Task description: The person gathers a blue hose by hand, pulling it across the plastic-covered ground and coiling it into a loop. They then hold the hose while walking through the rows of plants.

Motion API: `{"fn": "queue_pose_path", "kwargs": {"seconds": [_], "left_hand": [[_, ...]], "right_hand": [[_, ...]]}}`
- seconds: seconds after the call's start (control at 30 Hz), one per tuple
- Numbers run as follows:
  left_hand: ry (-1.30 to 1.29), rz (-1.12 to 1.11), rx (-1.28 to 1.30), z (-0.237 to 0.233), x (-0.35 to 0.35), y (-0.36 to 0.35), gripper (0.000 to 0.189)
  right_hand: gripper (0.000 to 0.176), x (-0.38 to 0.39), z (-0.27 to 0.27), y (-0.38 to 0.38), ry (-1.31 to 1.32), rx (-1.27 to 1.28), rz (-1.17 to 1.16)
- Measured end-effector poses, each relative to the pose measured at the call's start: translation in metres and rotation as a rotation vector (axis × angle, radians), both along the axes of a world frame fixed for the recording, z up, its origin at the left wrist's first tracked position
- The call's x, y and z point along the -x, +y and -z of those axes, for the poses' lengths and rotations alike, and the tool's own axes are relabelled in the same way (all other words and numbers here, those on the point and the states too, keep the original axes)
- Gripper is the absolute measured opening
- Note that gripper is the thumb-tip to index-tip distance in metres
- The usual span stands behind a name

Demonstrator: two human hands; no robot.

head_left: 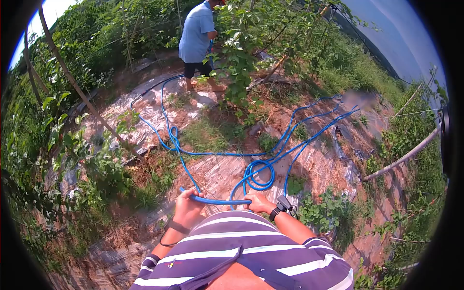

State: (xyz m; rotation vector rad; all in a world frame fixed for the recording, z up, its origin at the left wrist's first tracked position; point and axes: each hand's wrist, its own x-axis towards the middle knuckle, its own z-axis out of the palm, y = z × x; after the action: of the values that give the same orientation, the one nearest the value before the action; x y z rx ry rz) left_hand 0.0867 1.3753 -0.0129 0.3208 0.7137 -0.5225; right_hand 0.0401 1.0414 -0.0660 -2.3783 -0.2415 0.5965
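A blue hose (220,201) stretches across in front of my striped shirt, between my two hands. My left hand (188,209) is closed around it near a short end that sticks out past the thumb. Further right, my right hand (259,202) grips the same hose, with a dark watch on that wrist. Beyond my hands, loops of blue hose (259,175) lie coiled on the ground, and more lengths run off to the left and to the upper right. How the held piece joins them is partly hidden behind my hands.
Another person (197,36) in a light blue shirt stands ahead among leafy plants (237,63). Pale plastic sheeting (217,169) and dry straw cover the ground. Slanting wooden poles stand at left (72,79) and right (403,158). Low weeds (324,212) grow beside my right arm.
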Motion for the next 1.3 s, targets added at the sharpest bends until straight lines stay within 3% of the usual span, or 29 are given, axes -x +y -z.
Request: {"fn": "queue_pose_path", "kwargs": {"seconds": [0.33, 0.53, 1.3], "left_hand": [[0.000, 0.026, 0.030, 0.013, 0.007, -0.007, 0.012], [0.011, 0.060, 0.002, -0.002, 0.003, -0.019, 0.011], [-0.042, 0.093, -0.056, -0.007, 0.008, -0.028, 0.011]], "right_hand": [[0.023, 0.024, -0.010, -0.003, 0.011, -0.030, 0.081], [0.026, 0.030, -0.013, -0.011, 0.058, -0.038, 0.095], [0.014, 0.028, -0.015, -0.013, 0.179, -0.088, 0.237]]}}
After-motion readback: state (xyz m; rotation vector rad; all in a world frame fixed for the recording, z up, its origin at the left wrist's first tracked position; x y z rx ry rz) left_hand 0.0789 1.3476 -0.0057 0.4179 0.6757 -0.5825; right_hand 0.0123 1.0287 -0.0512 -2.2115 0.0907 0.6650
